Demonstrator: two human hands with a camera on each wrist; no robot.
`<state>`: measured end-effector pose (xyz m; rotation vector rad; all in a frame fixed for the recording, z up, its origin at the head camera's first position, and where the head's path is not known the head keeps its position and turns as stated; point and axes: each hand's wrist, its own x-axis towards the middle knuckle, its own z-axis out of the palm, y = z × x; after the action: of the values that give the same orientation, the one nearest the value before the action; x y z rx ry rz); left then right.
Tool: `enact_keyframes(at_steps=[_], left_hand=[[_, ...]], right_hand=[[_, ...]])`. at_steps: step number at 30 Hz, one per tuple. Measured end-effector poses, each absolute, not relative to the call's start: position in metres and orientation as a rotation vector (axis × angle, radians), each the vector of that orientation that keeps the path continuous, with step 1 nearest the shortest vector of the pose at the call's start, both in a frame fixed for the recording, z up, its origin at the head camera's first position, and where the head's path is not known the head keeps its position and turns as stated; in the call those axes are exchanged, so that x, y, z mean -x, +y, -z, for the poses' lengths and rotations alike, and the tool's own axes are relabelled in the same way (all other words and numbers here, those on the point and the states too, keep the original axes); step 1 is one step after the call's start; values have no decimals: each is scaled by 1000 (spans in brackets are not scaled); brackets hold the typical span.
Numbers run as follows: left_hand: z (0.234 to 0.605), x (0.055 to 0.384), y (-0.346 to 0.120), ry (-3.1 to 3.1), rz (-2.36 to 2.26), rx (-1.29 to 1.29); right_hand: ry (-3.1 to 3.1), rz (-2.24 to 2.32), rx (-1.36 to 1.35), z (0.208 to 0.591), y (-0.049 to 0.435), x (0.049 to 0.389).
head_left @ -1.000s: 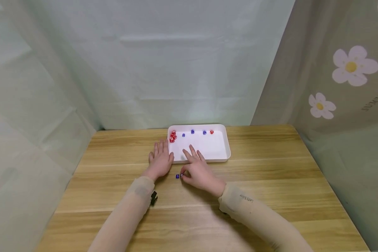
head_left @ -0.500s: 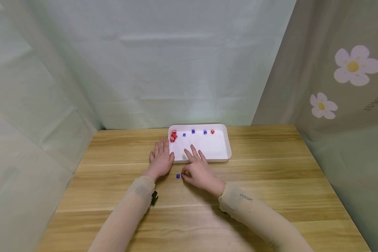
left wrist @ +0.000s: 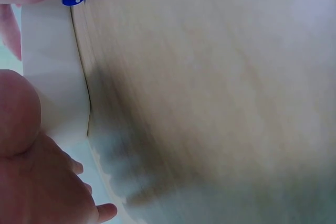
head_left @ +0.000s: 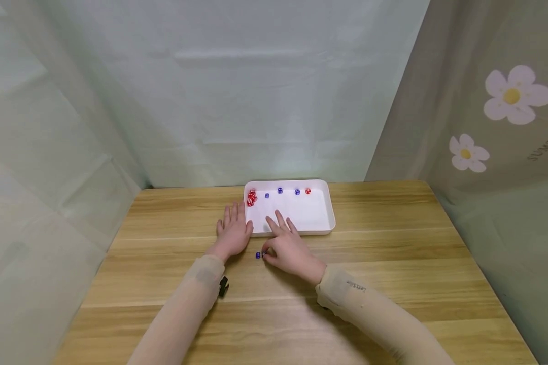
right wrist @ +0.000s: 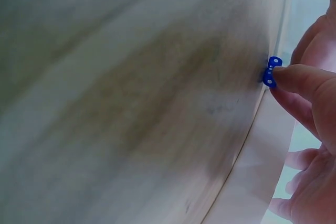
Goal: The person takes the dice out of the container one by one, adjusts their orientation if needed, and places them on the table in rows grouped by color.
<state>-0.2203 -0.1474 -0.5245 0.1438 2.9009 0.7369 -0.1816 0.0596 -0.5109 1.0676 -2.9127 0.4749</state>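
My right hand pinches a blue die between thumb and index finger just in front of the tray, its other fingers spread over the tray's near rim. Left of it a second blue die sits on the table, very close; whether they touch I cannot tell. The right wrist view shows blue dice at the thumb tip, partly covered by it. My left hand rests with straight fingers on the table against the left side of the white tray, its thumb by the near left corner.
Inside the tray, several red dice cluster at the left wall. Along its back stand three blue dice and one red die. The wooden table ends at cloth-covered walls behind and on both sides.
Since half a second ago my right hand has shifted very slightly left, bringing the pinched die nearer the other one. My left hand and the dice in the tray keep their places.
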Motion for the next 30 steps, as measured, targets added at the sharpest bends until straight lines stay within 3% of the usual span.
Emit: enact_keyframes(at_steps=[30], left_hand=[[530, 224, -150, 2886, -718, -133]], right_hand=[[-2924, -496, -1077, 501, 63, 183]])
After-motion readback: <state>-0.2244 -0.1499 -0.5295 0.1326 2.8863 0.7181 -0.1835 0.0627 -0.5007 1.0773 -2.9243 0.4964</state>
